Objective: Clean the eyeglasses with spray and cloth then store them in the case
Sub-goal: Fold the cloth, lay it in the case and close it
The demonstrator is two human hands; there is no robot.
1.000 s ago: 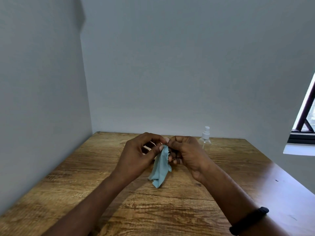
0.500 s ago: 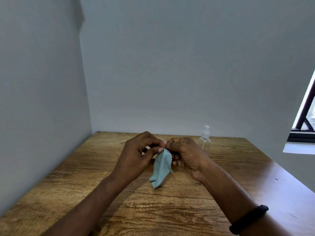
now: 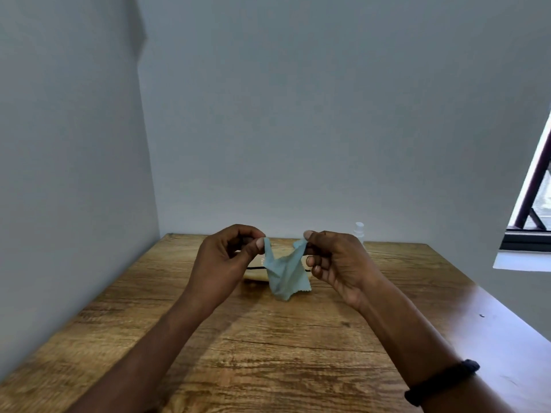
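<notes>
A light blue cleaning cloth (image 3: 284, 272) hangs above the table, stretched between both hands. My left hand (image 3: 222, 260) pinches its left corner and my right hand (image 3: 340, 262) pinches its right corner. Behind the cloth a tan case (image 3: 255, 275) lies on the table, and a thin dark line of the eyeglasses (image 3: 256, 267) shows on top of it; most of both is hidden by my hands and the cloth. A clear spray bottle (image 3: 359, 231) with a white top stands behind my right hand, mostly hidden.
The wooden table (image 3: 268, 338) sits in a corner, with a grey wall close on the left and another behind. A window (image 3: 533, 210) is at the right. I wear a dark band on my right wrist.
My hands have moved apart and spread the bunched cloth open between them. The case and eyeglasses behind them have come into view.
</notes>
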